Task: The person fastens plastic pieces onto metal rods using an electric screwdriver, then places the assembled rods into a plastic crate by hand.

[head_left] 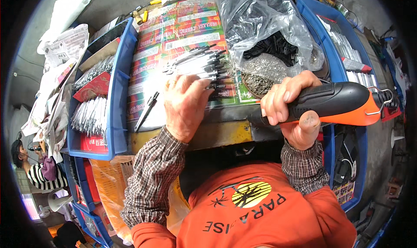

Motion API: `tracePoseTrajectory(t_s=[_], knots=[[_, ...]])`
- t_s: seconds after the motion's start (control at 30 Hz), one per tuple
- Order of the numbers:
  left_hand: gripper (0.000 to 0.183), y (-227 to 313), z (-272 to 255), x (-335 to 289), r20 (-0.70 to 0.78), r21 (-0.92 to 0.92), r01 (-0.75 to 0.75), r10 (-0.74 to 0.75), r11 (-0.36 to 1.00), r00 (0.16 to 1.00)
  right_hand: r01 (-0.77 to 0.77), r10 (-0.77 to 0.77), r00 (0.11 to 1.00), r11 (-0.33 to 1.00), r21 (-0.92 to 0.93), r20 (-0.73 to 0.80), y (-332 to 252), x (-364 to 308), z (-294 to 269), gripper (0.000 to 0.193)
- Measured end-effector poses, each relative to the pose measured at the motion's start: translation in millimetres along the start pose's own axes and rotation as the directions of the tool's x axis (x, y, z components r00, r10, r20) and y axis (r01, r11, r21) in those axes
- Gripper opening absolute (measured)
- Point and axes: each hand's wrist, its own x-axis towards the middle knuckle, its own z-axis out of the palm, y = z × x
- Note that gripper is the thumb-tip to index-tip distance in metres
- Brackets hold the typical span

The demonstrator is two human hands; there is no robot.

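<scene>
A heap of white and black pens (197, 65) lies on a sheet printed with bright patterns. Over its near edge sits my left hand (186, 102), fingers curled down among the pens; whatever is between their tips is hidden. One black pen (147, 111) lies apart, left of this hand. My right hand (295, 106) is wrapped round an electric screwdriver (334, 102), black and orange with a wire hanging loop. The tool lies sideways, its narrow black nose toward the left. Just beyond it is a pile of small metal parts (258, 83), seemingly springs.
A clear plastic bag (256, 19) with small black parts (271, 48) stands at the back right. Blue bins (117, 96) of pen parts flank the table on the left, with another blue bin (315, 17) on the right. The table's worn front edge (217, 135) runs below my hands.
</scene>
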Motion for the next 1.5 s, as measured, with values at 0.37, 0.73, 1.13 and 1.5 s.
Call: tracePoseTrajectory(t_s=[0.37,0.73,1.13,1.5], knots=[[0.021,1,5,-9,0.075,0.042,-0.012,0.008,0.999,0.997,0.009,-0.01,1.0,0.999,-0.037,-0.008,2,5,2,0.047],[0.02,-4,6,-9,0.144,0.018,-0.018,0.015,1.0,0.99,0.077,-0.079,0.997,0.993,0.087,0.022,13,11,-5,0.033],[0.004,6,3,9,0.395,0.113,-0.085,0.034,0.99,0.918,0.036,-0.041,0.998,0.992,-0.123,-0.039,9,14,3,0.049],[0.009,4,3,17,0.485,-0.028,0.016,-0.001,0.999,0.874,0.028,-0.043,0.995,0.986,-0.165,-0.087,11,15,4,0.049]])
